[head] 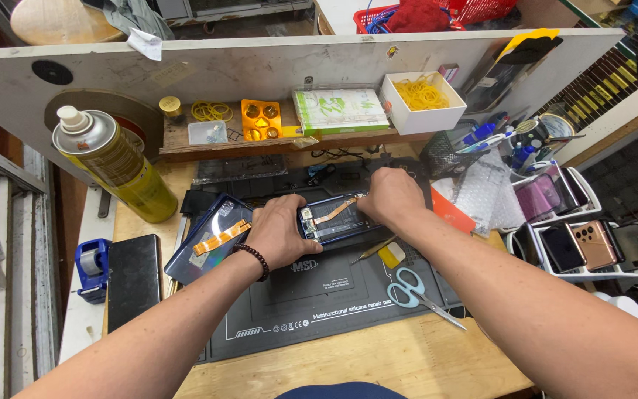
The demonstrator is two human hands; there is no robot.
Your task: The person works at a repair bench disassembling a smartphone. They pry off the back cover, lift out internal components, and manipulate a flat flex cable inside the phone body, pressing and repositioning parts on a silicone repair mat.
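Observation:
An opened blue phone body (331, 220) with an orange flex cable lies on a dark silicone repair mat (319, 299). My left hand (280, 231), with a bead bracelet on its wrist, grips the phone's left end. My right hand (391, 196) presses down on its upper right end, fingers curled over the edge. To the left of my left hand, a detached phone panel (208, 238) with an orange ribbon rests at an angle on the mat's corner.
Scissors (416, 292), a yellow pick (390, 255) and a thin tool lie right of the phone. A yellow spray can (116, 164) and black phone (134, 277) stand left. Racks of phones (585, 244) sit right; a shelf with a rubber-band box (422, 100) is behind.

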